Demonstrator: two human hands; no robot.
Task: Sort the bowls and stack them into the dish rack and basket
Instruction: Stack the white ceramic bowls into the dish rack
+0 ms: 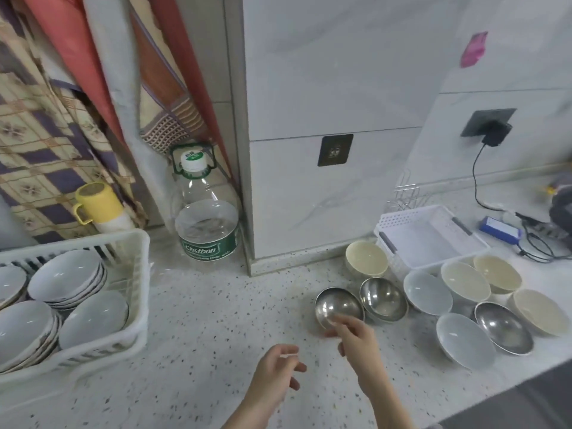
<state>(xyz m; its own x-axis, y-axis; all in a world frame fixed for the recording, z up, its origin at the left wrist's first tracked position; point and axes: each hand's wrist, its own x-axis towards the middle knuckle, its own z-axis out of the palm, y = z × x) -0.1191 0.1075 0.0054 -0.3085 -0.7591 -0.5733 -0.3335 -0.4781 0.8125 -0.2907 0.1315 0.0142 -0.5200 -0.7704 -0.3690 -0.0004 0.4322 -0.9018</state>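
My right hand pinches the near rim of the steel bowl on the counter, basket at two o'clock; left hand hangs loosely curled, empty. I should lift level, clearing neighbouring bowls.

- We see the right hand pinching the near rim of a steel bowl, tilted on the speckled bench.
- The left hand hovers just beside it, fingers loosely curled, holding nothing.
- A second steel bowl touches the first; past it we count two white bowls, cream bowls and a third steel one.
- An empty white basket sits behind them.
- At far left, a white dish rack holds stacked white bowls.
- A water bottle stands near the wall.
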